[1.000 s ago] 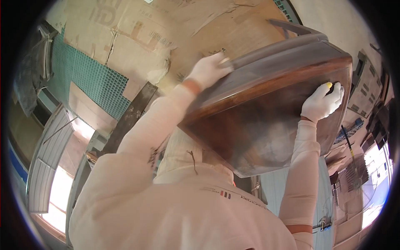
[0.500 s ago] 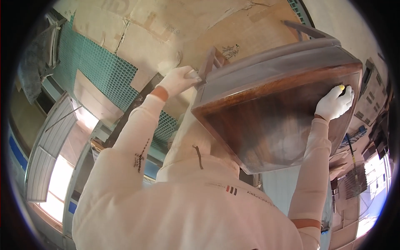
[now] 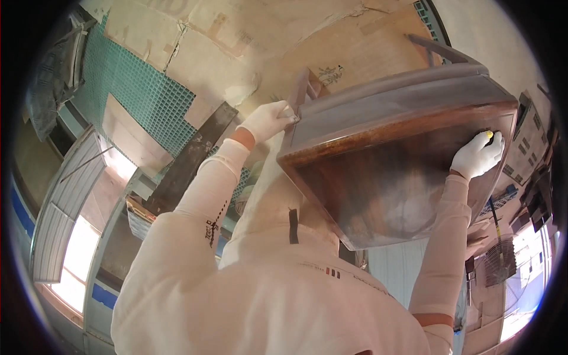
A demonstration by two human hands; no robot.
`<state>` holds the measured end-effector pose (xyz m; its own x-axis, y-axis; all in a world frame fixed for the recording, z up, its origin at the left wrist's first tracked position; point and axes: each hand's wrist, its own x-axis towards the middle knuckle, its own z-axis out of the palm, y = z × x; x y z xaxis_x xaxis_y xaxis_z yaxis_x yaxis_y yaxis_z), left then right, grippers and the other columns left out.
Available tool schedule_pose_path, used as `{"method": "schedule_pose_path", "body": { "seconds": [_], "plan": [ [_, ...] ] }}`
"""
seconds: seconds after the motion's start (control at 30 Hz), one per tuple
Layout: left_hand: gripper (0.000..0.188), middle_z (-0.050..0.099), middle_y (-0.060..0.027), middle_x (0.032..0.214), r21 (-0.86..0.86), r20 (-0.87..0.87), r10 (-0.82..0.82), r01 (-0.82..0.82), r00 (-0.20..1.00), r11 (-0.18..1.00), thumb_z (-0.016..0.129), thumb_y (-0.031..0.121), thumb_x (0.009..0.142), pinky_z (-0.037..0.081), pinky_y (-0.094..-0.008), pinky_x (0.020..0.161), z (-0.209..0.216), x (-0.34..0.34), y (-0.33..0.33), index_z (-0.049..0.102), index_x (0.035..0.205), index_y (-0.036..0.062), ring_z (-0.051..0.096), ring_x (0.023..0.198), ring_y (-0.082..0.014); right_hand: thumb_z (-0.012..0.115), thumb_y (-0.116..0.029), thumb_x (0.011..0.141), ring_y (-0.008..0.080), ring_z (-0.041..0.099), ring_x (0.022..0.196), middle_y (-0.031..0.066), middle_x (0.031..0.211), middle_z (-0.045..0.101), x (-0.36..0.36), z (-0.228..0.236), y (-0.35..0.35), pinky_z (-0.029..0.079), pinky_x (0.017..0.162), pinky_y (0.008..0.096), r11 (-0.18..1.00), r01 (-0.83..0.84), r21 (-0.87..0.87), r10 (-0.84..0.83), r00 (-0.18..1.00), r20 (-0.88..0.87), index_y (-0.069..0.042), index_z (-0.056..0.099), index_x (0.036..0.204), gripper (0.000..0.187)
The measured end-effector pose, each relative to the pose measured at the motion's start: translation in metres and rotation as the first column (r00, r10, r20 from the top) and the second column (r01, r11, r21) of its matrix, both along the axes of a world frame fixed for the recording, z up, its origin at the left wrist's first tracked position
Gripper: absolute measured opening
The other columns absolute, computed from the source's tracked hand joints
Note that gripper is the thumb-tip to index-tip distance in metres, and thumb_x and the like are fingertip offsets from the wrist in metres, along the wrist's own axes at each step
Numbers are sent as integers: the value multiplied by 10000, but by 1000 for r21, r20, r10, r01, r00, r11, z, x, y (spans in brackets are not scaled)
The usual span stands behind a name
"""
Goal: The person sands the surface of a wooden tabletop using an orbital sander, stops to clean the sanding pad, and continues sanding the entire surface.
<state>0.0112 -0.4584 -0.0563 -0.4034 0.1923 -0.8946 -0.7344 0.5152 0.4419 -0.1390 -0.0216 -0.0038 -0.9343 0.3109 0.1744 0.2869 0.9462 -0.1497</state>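
Observation:
A wooden piece of furniture with legs [image 3: 378, 171] stands tilted in front of me. Its broad panel is glossy brown and its long side is dull grey. At the left end, near a leg [image 3: 303, 86], my gloved left hand [image 3: 267, 121] is closed, a pale edge showing at its fingertips that I cannot identify. My gloved right hand [image 3: 478, 155] rests against the panel's right part with curled fingers. Beside them are a small yellow spot [image 3: 490, 134] and a dark patch; whatever that hand grips is hidden.
Worn cardboard sheets [image 3: 236, 47] lie beyond the furniture, over green grating [image 3: 139, 94]. A dark beam [image 3: 192, 157] runs left of my left arm. A wire fan guard [image 3: 502, 260] stands at lower right, and a corrugated metal panel [image 3: 65, 207] at far left.
Both hands and the furniture sit slightly lower and farther right in the picture as the view shifts. Each hand stays at the same part of the furniture.

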Motion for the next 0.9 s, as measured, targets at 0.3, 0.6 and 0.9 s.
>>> {"method": "schedule_pose_path", "body": {
  "seconds": [0.3,0.6,0.9],
  "plan": [
    [205,667,-192,930,21,-176,-110,116,978,993,638,241,907,498,-419,844,24,5,6,630,985,52,644,931,-366,461,-303,985,390,462,1301,248,1412,516,1,1,9,356,1106,473,999,-22,31,21,1000,19,48,609,1267,474],
    [236,673,-136,874,109,-39,54,-50,998,993,661,256,931,505,-364,778,8,0,-9,608,981,32,650,846,-270,520,-216,961,412,525,1205,261,1306,581,7,-3,10,396,1058,485,992,-28,123,38,996,-82,50,632,1209,380],
    [280,686,-158,994,-15,25,-304,304,952,953,634,208,934,512,-377,854,3,1,-24,628,1159,42,666,919,-265,609,-142,914,413,514,1255,248,1314,576,15,-9,-20,399,1072,496,995,-52,84,64,986,-151,21,611,1216,343]
  ]
}}
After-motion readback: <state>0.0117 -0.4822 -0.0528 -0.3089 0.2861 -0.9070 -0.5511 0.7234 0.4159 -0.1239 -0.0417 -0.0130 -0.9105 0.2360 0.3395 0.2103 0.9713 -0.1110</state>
